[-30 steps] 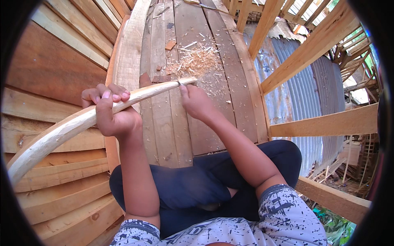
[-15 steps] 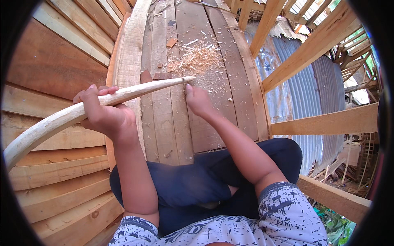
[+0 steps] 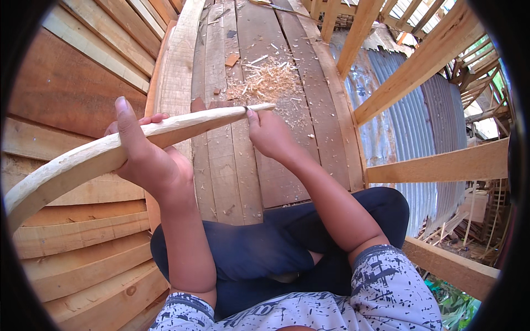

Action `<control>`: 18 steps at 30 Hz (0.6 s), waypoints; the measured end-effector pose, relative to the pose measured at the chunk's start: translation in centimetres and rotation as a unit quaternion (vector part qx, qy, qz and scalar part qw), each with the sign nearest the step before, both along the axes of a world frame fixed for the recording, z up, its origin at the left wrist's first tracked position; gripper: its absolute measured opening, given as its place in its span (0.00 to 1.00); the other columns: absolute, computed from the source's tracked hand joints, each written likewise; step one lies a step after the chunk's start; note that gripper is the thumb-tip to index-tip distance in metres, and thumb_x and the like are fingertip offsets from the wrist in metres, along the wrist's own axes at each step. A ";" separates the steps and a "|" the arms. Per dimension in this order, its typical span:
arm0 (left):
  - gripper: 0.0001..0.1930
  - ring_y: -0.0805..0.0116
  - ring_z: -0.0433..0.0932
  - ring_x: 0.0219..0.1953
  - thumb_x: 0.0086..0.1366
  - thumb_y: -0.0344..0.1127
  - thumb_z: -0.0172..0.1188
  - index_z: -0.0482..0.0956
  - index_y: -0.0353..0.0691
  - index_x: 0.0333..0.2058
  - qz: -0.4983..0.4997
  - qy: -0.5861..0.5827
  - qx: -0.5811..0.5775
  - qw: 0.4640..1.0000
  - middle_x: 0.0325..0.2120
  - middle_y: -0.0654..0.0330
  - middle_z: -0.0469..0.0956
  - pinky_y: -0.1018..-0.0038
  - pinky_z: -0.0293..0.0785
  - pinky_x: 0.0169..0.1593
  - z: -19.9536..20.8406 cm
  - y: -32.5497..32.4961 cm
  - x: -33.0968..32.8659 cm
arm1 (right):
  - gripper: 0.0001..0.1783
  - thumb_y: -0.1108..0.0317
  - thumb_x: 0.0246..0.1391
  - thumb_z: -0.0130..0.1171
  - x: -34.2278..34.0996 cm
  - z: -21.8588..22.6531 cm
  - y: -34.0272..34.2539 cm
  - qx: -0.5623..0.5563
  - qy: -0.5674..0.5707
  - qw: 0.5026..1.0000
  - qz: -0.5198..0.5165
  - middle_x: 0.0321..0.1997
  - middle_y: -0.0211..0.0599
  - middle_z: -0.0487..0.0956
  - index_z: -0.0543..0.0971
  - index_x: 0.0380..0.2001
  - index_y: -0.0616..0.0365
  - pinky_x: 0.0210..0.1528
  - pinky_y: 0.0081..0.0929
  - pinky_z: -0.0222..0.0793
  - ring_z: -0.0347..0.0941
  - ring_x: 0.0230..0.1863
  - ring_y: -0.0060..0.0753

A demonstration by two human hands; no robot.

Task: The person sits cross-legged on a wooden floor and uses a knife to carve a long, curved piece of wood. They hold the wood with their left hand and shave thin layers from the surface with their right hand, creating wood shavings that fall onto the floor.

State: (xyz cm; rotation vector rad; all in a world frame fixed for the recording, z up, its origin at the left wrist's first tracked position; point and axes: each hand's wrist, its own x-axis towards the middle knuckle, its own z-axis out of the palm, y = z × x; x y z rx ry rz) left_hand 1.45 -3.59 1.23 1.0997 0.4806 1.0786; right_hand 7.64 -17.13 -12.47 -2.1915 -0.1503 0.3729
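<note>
A long, curved wooden stave [image 3: 187, 122], pale and whittled, runs from the left edge to a narrow tip near the middle. My left hand [image 3: 152, 160] supports it from below, fingers behind it and thumb raised across its near side. By the tip, my right hand [image 3: 270, 132] is closed, its thumb against the stave beside a thin dark band [image 3: 247, 109]. Whatever those curled fingers pinch is hidden. A flat lower face shows along the stave.
Wood shavings [image 3: 265, 80] lie heaped on the plank floor [image 3: 276, 176] beyond my hands. Stacked boards [image 3: 83, 234] form a wall on the left. Wooden rails [image 3: 441, 161] and corrugated metal sheets [image 3: 397, 105] stand at the right. My crossed legs [image 3: 259, 248] are close below.
The stave has rolled, showing more of its flat lower face, and its tip has shifted slightly right. My left thumb has lifted upward; my right hand has moved slightly with the tip.
</note>
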 end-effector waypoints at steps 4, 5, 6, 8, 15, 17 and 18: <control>0.18 0.68 0.74 0.34 0.61 0.45 0.68 0.70 0.41 0.35 -0.028 0.008 0.006 1.000 0.27 0.61 0.69 0.64 0.71 0.48 -0.8 -0.4 0.4 | 0.30 0.54 0.69 0.38 0.8 0.3 -1.0 -0.005 0.016 1.000 -0.004 0.38 0.67 0.80 0.78 0.40 0.73 0.51 0.53 0.70 0.77 0.44 0.66; 0.18 0.68 0.74 0.35 0.61 0.46 0.68 0.70 0.42 0.35 -0.036 0.009 -0.001 0.999 0.27 0.61 0.69 0.65 0.70 0.49 -0.8 -0.4 0.4 | 0.30 0.53 0.69 0.38 0.9 0.2 -1.2 -0.010 0.019 1.000 -0.004 0.38 0.67 0.80 0.78 0.41 0.74 0.52 0.53 0.70 0.77 0.45 0.66; 0.18 0.69 0.74 0.36 0.61 0.46 0.68 0.71 0.42 0.35 -0.043 0.009 -0.009 0.999 0.27 0.61 0.69 0.65 0.70 0.49 -0.9 -0.4 0.4 | 0.30 0.53 0.69 0.38 1.0 0.0 -1.2 -0.011 0.018 1.000 -0.006 0.39 0.67 0.80 0.78 0.41 0.74 0.52 0.53 0.70 0.77 0.45 0.66; 0.16 0.69 0.74 0.37 0.61 0.45 0.68 0.71 0.42 0.36 -0.057 0.001 -0.018 0.998 0.27 0.62 0.69 0.65 0.69 0.51 -1.0 -0.3 0.3 | 0.30 0.53 0.69 0.37 1.1 -0.5 -1.2 -0.012 0.015 1.000 -0.008 0.39 0.67 0.80 0.78 0.40 0.74 0.53 0.53 0.69 0.76 0.46 0.67; 0.09 0.58 0.77 0.44 0.63 0.34 0.60 0.74 0.43 0.42 -0.215 -0.147 0.063 0.963 0.36 0.58 0.75 0.56 0.71 0.56 -2.6 1.8 0.1 | 0.29 0.53 0.69 0.38 2.0 -2.8 -1.7 0.015 0.032 0.999 -0.035 0.36 0.65 0.80 0.78 0.38 0.72 0.48 0.52 0.69 0.77 0.42 0.64; 0.10 0.55 0.77 0.46 0.64 0.36 0.59 0.75 0.45 0.43 -0.315 -0.179 0.084 0.928 0.38 0.58 0.76 0.54 0.70 0.56 -3.3 2.7 0.4 | 0.27 0.54 0.70 0.40 2.7 -4.6 -2.9 0.015 0.065 0.995 -0.068 0.32 0.62 0.80 0.77 0.35 0.70 0.41 0.50 0.69 0.78 0.37 0.60; 0.10 0.56 0.76 0.48 0.66 0.41 0.60 0.75 0.47 0.43 -0.375 -0.180 0.114 0.902 0.38 0.59 0.76 0.52 0.69 0.57 -3.9 3.6 0.4 | 0.28 0.53 0.70 0.40 2.8 -5.1 -3.4 0.020 0.067 0.995 -0.070 0.31 0.60 0.80 0.77 0.34 0.70 0.40 0.49 0.68 0.77 0.35 0.60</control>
